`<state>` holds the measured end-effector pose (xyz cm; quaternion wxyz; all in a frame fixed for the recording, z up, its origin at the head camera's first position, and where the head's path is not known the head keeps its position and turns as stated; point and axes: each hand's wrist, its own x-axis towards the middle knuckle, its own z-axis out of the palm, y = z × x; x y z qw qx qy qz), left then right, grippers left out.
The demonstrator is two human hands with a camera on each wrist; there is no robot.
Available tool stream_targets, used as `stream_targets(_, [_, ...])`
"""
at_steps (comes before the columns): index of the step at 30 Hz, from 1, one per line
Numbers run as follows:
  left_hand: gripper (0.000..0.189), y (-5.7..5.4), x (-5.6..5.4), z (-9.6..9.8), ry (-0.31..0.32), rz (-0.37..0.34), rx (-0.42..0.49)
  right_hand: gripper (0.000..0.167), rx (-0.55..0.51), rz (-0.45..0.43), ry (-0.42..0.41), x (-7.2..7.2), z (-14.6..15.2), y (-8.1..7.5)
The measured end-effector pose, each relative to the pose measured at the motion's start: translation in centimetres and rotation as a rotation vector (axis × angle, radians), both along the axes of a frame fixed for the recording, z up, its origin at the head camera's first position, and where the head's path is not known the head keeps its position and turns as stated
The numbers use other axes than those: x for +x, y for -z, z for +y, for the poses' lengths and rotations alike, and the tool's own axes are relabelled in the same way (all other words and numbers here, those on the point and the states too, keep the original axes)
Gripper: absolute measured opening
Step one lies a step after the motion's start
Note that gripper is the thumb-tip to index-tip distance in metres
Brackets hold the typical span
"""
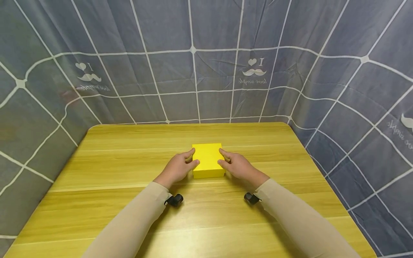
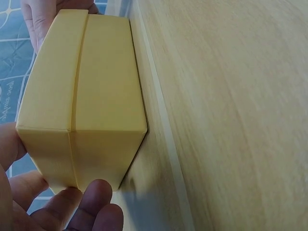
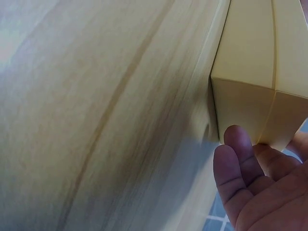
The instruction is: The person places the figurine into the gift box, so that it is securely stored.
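A yellow lidded box (image 1: 208, 157) sits flat on the wooden table. Along its side runs the seam between lid (image 2: 54, 72) and base (image 2: 107, 72), and the lid is on. My left hand (image 1: 177, 166) grips the box's left side, its thumb at the near edge of the lid and other fingertips along the side. On the opposite side my right hand (image 1: 238, 165) holds it the same way. In the right wrist view, two fingers (image 3: 236, 154) of the right hand are loosely bent beside the base. The inside of the box is hidden.
The wooden table (image 1: 206, 218) extends on all sides of the box. A grey curtain (image 1: 213, 71) with white lines hangs behind the table and along both sides. Small black devices (image 1: 175, 200) are strapped at both wrists over beige sleeves (image 1: 135, 218).
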<state>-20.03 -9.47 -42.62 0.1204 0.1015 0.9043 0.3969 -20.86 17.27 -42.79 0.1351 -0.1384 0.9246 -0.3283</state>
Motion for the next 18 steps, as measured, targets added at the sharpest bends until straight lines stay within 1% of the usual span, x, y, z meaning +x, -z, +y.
stream_targets(9, [0.071,0.28,-0.07,0.07,-0.008,-0.009,0.003,0.066,0.001,-0.004,-0.002,-0.09,-0.02,0.22])
stream_targets(18, [0.071,0.31,-0.04,-0.01,-0.005,0.003,-0.005,0.066,0.006,-0.006,-0.005,-0.13,0.0,0.38])
